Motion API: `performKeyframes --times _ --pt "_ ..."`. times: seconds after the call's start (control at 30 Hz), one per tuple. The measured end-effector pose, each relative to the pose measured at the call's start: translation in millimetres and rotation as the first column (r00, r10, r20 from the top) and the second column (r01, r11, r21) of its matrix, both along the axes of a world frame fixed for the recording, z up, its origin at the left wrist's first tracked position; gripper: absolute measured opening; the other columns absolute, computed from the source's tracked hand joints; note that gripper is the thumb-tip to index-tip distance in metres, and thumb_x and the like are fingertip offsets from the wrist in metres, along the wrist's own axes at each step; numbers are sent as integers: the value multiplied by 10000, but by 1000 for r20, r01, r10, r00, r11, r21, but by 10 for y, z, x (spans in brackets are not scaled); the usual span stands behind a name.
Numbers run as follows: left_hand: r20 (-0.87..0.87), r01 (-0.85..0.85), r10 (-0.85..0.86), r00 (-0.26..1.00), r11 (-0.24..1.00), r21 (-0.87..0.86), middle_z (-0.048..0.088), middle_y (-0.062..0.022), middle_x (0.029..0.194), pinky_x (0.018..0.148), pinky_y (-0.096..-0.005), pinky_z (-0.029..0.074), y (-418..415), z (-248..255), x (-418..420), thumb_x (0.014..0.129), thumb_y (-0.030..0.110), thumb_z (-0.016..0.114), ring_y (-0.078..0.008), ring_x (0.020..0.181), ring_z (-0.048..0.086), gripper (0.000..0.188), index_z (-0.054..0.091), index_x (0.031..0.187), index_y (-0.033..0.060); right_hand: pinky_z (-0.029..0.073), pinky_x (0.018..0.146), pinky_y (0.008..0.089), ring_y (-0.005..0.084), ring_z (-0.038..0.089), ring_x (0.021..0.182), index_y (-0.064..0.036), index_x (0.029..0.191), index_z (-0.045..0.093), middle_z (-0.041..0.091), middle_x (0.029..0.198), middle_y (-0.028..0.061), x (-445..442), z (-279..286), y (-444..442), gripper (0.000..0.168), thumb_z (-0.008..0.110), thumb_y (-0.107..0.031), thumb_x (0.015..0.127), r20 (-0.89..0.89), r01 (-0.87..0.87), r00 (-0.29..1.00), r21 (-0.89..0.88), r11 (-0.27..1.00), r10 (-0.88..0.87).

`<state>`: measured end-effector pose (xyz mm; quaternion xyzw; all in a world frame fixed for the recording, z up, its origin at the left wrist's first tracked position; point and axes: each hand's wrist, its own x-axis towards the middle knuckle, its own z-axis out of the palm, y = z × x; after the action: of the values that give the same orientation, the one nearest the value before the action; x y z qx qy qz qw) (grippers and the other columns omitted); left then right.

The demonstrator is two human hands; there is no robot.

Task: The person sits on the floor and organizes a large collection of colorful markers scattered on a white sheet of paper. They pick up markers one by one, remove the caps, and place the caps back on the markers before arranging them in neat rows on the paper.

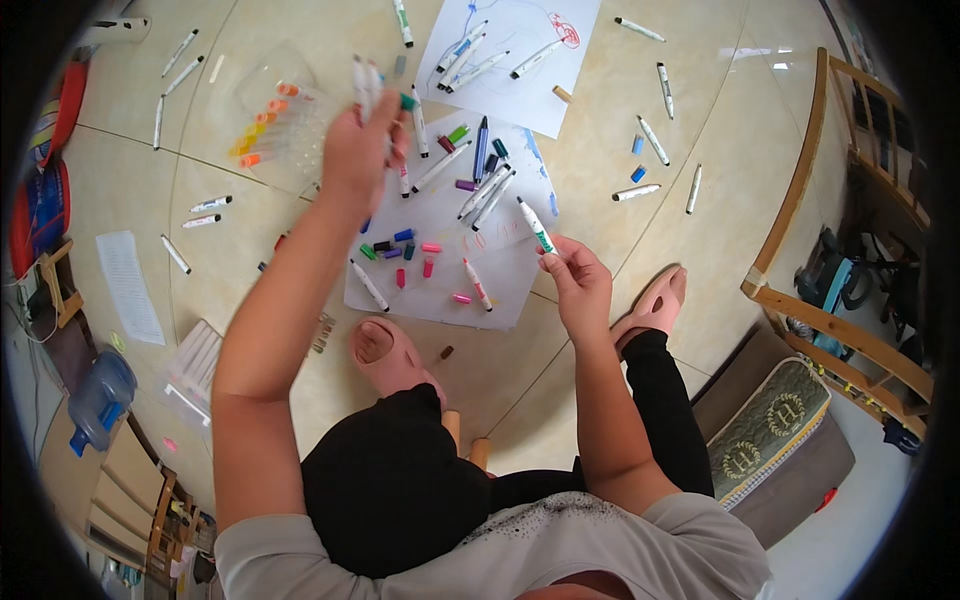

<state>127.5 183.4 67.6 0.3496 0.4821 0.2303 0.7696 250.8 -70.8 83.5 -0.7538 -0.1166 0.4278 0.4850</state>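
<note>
My left hand [358,154] is raised over the floor and blurred, gripping several white markers [367,82]. A green cap [408,102] shows at its fingertips; I cannot tell whether it sits on a marker. In my right hand [581,281] is a white marker with green print [535,225], its dark tip pointing up and away from me. Between the hands lies a white paper sheet [502,292] strewn with loose caps and markers, among them a pink-printed marker [478,285] and a dark blue marker [481,150]. A pink cap [461,298] rests near the sheet's front edge.
Left of my left hand, a clear plastic holder [304,154] carries orange- and yellow-capped markers [266,118]. Another drawing sheet [517,97] with markers lies farther out. More markers [666,90] are scattered across the tiles. A wooden frame [787,180] stands at right, a clear case [191,367] at left.
</note>
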Motion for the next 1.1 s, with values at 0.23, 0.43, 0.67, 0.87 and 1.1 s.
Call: performKeyframes --times 0.23,0.43,0.67,0.87,1.1 --pt "334 224 -79 939 880 -420 488 2 805 448 -205 303 -338 61 21 939 250 542 -71 549 397 219 562 989 38 483 861 293 150 592 923 15 1191 543 616 1033 93 58 140 122 276 511 -75 931 -698 238 716 218 947 -19" --pt "407 344 -151 901 819 -459 494 23 874 446 -179 275 -418 101 94 968 252 479 -39 566 355 263 546 1093 31 492 843 294 145 595 889 35 1200 526 609 1014 84 50 138 138 286 485 -93 947 -811 329 585 251 910 12" --pt "328 335 -246 912 909 -250 464 43 685 450 -186 277 -470 195 155 950 222 522 -31 524 357 238 580 1071 26 490 818 278 126 587 865 29 1211 530 616 1017 83 40 160 150 291 486 -75 943 -722 223 692 228 948 11" --pt "124 344 -334 934 936 -72 489 48 652 422 -198 252 -499 200 170 866 150 649 -29 477 356 186 616 1007 32 473 787 261 110 563 821 7 1201 559 633 1017 83 71 204 167 283 507 -67 932 -573 124 819 181 976 2" --pt "74 371 -368 927 928 -31 513 49 654 420 -193 251 -498 207 162 840 150 678 -17 485 360 198 630 987 27 476 778 256 118 578 816 0 1190 561 636 1015 85 74 181 165 275 518 -83 931 -480 84 877 155 984 1"
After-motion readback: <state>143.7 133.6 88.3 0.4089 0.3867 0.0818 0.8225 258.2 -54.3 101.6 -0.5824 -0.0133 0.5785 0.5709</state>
